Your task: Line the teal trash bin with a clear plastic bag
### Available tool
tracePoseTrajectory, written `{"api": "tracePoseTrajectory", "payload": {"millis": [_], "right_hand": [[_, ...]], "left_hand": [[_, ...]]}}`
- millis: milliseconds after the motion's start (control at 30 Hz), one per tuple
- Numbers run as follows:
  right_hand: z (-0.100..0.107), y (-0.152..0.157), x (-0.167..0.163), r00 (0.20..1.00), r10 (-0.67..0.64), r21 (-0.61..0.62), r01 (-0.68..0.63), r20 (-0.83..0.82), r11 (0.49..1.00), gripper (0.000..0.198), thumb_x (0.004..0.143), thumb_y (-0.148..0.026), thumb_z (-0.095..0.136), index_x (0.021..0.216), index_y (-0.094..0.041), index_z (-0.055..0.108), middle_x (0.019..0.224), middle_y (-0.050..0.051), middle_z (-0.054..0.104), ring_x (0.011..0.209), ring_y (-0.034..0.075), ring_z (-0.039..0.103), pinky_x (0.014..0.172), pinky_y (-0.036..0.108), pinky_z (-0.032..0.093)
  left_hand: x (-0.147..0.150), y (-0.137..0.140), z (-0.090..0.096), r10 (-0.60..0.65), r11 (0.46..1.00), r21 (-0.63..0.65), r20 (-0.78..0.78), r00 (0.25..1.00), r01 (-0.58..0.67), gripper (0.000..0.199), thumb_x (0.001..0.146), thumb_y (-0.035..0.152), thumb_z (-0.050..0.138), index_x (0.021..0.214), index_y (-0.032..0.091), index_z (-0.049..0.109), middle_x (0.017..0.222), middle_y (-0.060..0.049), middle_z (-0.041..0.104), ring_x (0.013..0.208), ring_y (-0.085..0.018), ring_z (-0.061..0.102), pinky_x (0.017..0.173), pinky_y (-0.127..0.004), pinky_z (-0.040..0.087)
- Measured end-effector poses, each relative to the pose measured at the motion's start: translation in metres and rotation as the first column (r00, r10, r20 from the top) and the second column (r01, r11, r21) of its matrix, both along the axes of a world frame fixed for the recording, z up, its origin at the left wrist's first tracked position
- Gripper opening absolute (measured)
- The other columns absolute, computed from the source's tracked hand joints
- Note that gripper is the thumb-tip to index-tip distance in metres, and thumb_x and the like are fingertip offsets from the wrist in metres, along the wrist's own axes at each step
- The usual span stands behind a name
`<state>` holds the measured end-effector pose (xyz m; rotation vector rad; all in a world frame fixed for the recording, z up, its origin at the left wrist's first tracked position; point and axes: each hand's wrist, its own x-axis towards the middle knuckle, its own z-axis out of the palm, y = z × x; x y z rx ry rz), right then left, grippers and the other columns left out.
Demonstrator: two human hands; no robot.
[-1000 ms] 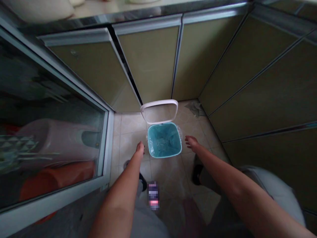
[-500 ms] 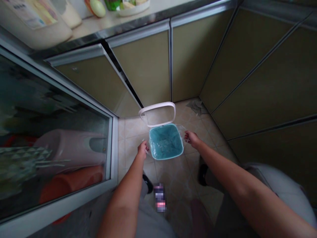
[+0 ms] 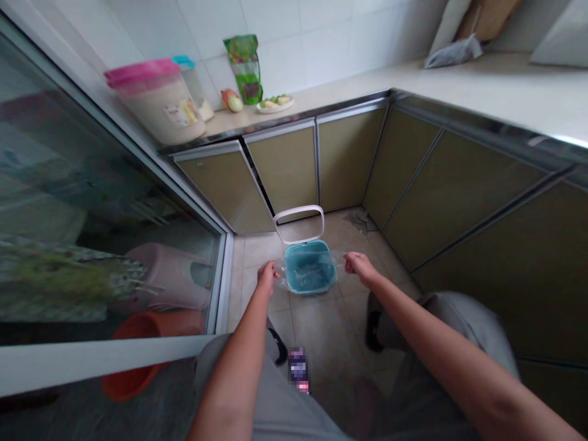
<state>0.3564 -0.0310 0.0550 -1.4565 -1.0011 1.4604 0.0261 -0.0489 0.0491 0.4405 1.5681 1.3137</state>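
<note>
On the tiled floor in front of me stands a teal trash bin (image 3: 305, 244), its white rim frame (image 3: 299, 210) tipped up at the back. A clear plastic bag (image 3: 339, 262) stretches across the bin's mouth, and the bin's inside shows through it. My left hand (image 3: 266, 277) pinches the bag's edge just left of the bin. To the right of the bin, my right hand (image 3: 360, 267) is closed on the opposite edge. How far the bag reaches down inside the bin I cannot tell.
Cabinets (image 3: 285, 165) line the back and right under a counter (image 3: 459, 76). A pink-lidded container (image 3: 156, 101), a green pouch (image 3: 245, 70) and a plate (image 3: 275, 109) stand up there. A glass door (image 3: 220, 263) borders the left. A pixelated item (image 3: 298, 369) lies between my feet.
My view has tilted up, bringing more of the counter into sight. Both hands have lifted the bag, which now spans above the bin's mouth where it was lining the inside.
</note>
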Motion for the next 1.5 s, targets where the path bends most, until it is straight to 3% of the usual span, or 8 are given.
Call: {"api": "tracePoseTrajectory", "payload": {"millis": [167,300,500,700,833,1000,1200,1500], "right_hand": [[0.03,-0.036,-0.003,0.997,0.02,0.042,-0.017,-0.071,0.999,0.042,0.064,-0.056,0.071,0.061,-0.022,0.046,0.051,-0.005,0.048,0.048,0.011,0.048,0.052,0.026,0.039],[0.056,-0.06,0.0,0.997,0.029,0.086,-0.023,-0.074,0.996,0.046,0.065,-0.06,0.073,0.065,-0.021,0.048,0.054,-0.005,0.049,0.051,0.011,0.049,0.055,0.026,0.041],[0.116,-0.083,0.011,0.988,0.135,0.174,-0.12,-0.078,0.977,0.041,0.07,-0.057,0.073,0.071,-0.02,0.055,0.066,0.0,0.059,0.061,0.013,0.056,0.065,0.029,0.047],[0.19,-0.094,0.034,0.965,0.231,0.371,-0.26,0.12,0.892,0.037,0.08,-0.055,0.065,0.073,-0.019,0.064,0.072,0.004,0.066,0.069,0.016,0.06,0.073,0.03,0.047],[0.226,-0.112,0.049,0.915,0.232,0.395,-0.357,0.328,0.846,0.042,0.084,-0.058,0.062,0.071,-0.019,0.068,0.069,0.004,0.067,0.071,0.017,0.06,0.074,0.03,0.046],[0.243,-0.14,0.067,0.841,0.216,0.337,-0.416,0.496,0.845,0.052,0.086,-0.068,0.061,0.07,-0.019,0.067,0.068,0.004,0.064,0.067,0.017,0.056,0.066,0.029,0.044],[0.249,-0.17,0.081,0.841,0.291,0.216,-0.422,0.456,0.881,0.058,0.084,-0.076,0.06,0.069,-0.02,0.06,0.064,0.003,0.06,0.059,0.014,0.052,0.055,0.026,0.041],[0.225,-0.175,0.088,0.88,0.27,0.12,-0.34,0.39,0.933,0.057,0.078,-0.076,0.065,0.065,-0.021,0.058,0.059,0.003,0.055,0.052,0.012,0.041,0.048,0.026,0.032]], "left_hand": [[0.004,-0.042,0.048,-0.154,0.98,0.144,0.115,0.981,0.137,0.033,0.063,0.04,0.077,0.079,0.019,0.058,0.05,0.012,0.039,0.047,-0.009,0.048,0.057,-0.024,0.044],[0.009,-0.082,0.079,-0.249,0.947,0.243,0.149,0.957,0.209,0.037,0.067,0.039,0.08,0.092,0.015,0.066,0.058,0.008,0.049,0.054,-0.009,0.051,0.058,-0.023,0.044],[0.007,-0.124,0.134,-0.36,0.895,0.364,0.248,0.899,0.258,0.046,0.079,0.032,0.076,0.121,0.016,0.064,0.077,0.002,0.062,0.069,-0.012,0.061,0.072,-0.027,0.05],[-0.004,-0.155,0.198,-0.443,0.814,0.461,0.098,0.891,0.354,0.053,0.087,0.027,0.069,0.137,0.018,0.058,0.085,-0.001,0.066,0.079,-0.015,0.064,0.083,-0.031,0.05],[-0.011,-0.177,0.225,-0.484,0.763,0.476,-0.028,0.875,0.437,0.056,0.093,0.03,0.065,0.146,0.019,0.054,0.084,-0.002,0.067,0.08,-0.016,0.064,0.084,-0.03,0.047],[-0.015,-0.2,0.237,-0.508,0.74,0.457,-0.101,0.855,0.493,0.058,0.095,0.031,0.064,0.151,0.019,0.052,0.081,-0.002,0.067,0.079,-0.017,0.063,0.085,-0.032,0.046],[-0.021,-0.213,0.234,-0.485,0.782,0.392,-0.106,0.868,0.485,0.062,0.093,0.03,0.066,0.152,0.018,0.05,0.077,-0.002,0.066,0.077,-0.017,0.062,0.085,-0.032,0.046],[-0.024,-0.209,0.21,-0.461,0.841,0.312,-0.019,0.887,0.443,0.065,0.088,0.028,0.07,0.15,0.021,0.053,0.076,-0.001,0.063,0.075,-0.016,0.061,0.079,-0.03,0.048]]}}
